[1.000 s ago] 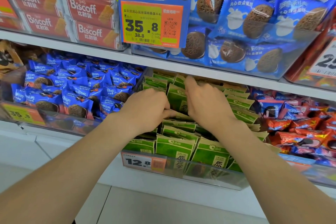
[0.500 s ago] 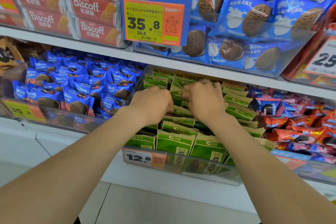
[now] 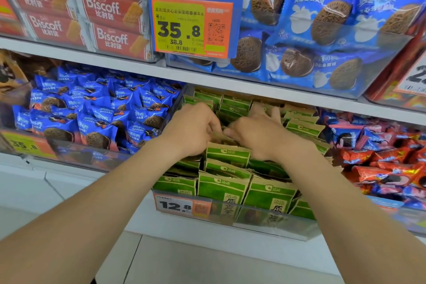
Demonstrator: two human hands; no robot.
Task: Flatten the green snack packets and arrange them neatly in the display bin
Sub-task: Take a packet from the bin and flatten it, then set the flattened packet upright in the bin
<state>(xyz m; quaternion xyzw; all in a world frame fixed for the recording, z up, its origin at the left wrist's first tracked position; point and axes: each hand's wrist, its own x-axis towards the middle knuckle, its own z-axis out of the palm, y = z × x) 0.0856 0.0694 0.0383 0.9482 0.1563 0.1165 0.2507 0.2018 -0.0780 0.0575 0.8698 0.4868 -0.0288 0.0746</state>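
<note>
Now, in the head view, your left hand (image 3: 193, 130) and right hand (image 3: 258, 132) sit nearly touching behind the 12.8 price tag (image 3: 175, 205), equally near the green snack packets (image 3: 227, 154), whose rows run back from that tag in the display bin (image 3: 302, 226). Both hands curl their fingers down into the packet tops. Whether either pinches one is hidden.

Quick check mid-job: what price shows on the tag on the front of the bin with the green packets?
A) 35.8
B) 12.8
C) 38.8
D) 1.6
B: the tag on the front wall of the bin holding the green packets reads 12.8; the large 35.8 sign hangs at the shelf above.
</note>
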